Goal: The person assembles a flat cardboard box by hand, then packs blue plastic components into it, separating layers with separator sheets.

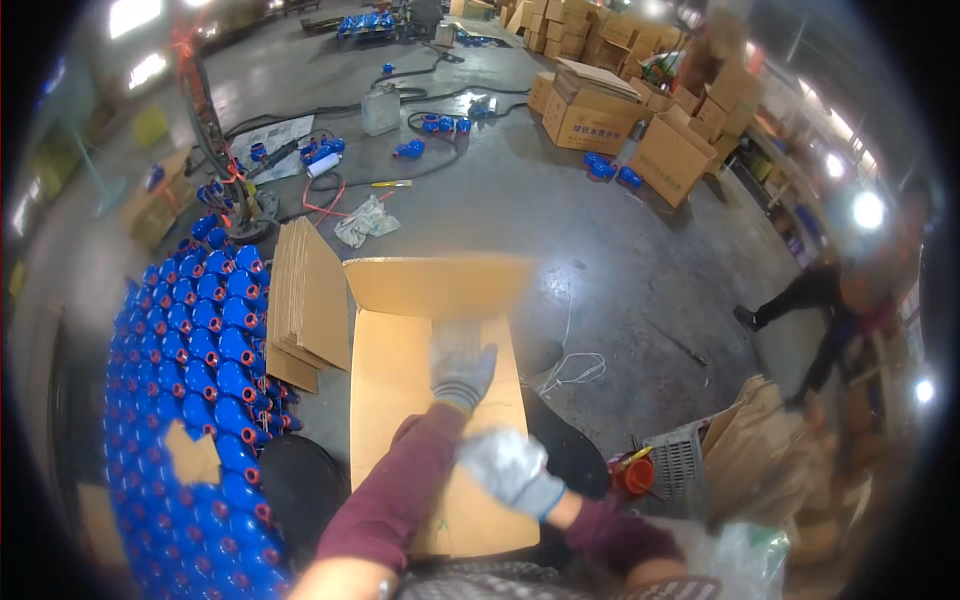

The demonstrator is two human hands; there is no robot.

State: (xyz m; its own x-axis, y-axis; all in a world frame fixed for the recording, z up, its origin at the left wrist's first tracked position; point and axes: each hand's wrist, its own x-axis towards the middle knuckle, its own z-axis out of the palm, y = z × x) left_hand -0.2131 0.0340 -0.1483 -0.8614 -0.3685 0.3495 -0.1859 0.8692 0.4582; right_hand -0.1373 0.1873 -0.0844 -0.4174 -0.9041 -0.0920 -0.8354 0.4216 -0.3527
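An unfolded cardboard box [385, 400] stands in front of me, its far flap [430, 283] raised and blurred at the right end. My left hand [463, 372], in a grey knit glove, reaches over the cardboard with its fingers stretched away from me and the thumb apart. Nothing shows in its grasp, though the fingertips are smeared. Nearer to me, my right hand [510, 468], in a pale grey glove, is above the right side of the cardboard beside my left forearm. Motion blurs its fingers, and I cannot tell whether they hold anything.
Rows of blue valve bodies with red-rimmed openings [200, 345] fill the left, beside stacked flat cardboard sheets [300, 300]. At right are a red container [632, 475], a grey plastic crate [678, 465] and brown paper [770, 450]. Cartons [590, 110] and hoses lie farther off; a person [840, 290] is at far right.
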